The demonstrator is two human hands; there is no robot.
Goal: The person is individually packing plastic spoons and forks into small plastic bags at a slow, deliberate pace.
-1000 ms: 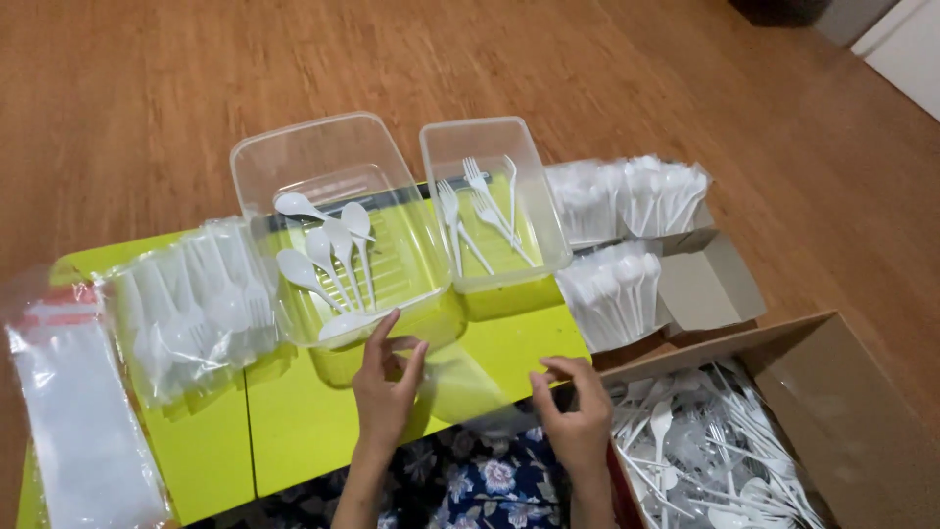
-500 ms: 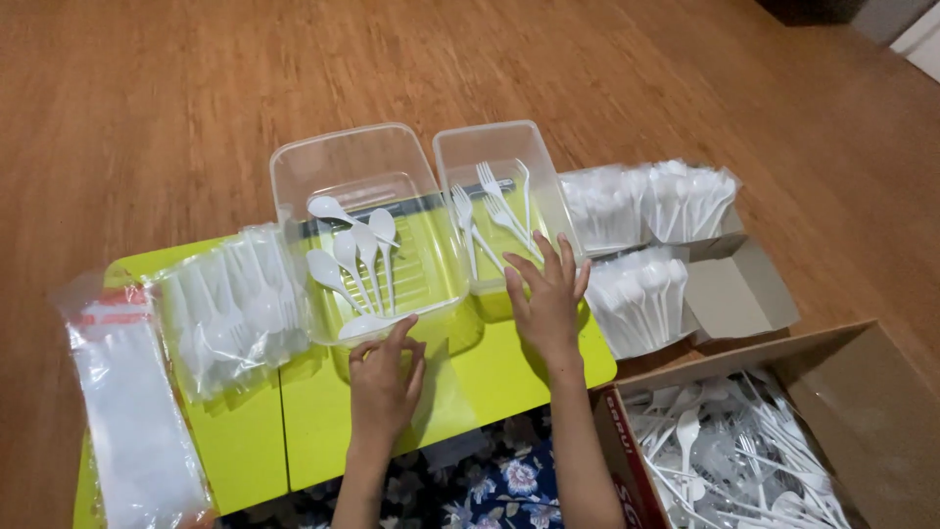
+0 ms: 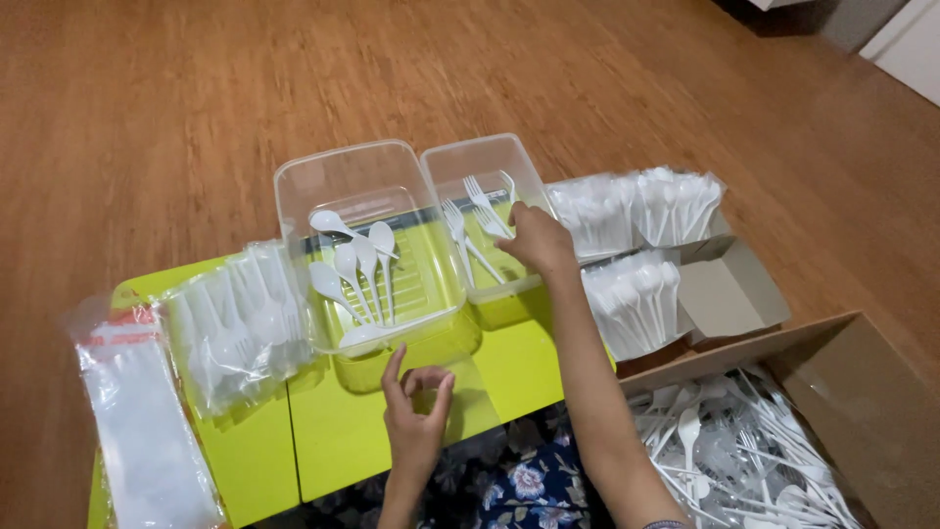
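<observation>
Right hand (image 3: 537, 240) reaches into the clear fork tub (image 3: 487, 211), fingers closing over white forks (image 3: 477, 217), grip unclear. Left hand (image 3: 416, 407) released, below the spoon tub (image 3: 364, 245). Picking-fork step, likely; next needs one fork pinched.

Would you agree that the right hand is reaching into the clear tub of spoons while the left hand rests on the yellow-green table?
Not quite. In the head view the right hand reaches into the clear tub of forks, not the tub of spoons, which stands to its left. The left hand does rest on the yellow-green table.
</observation>
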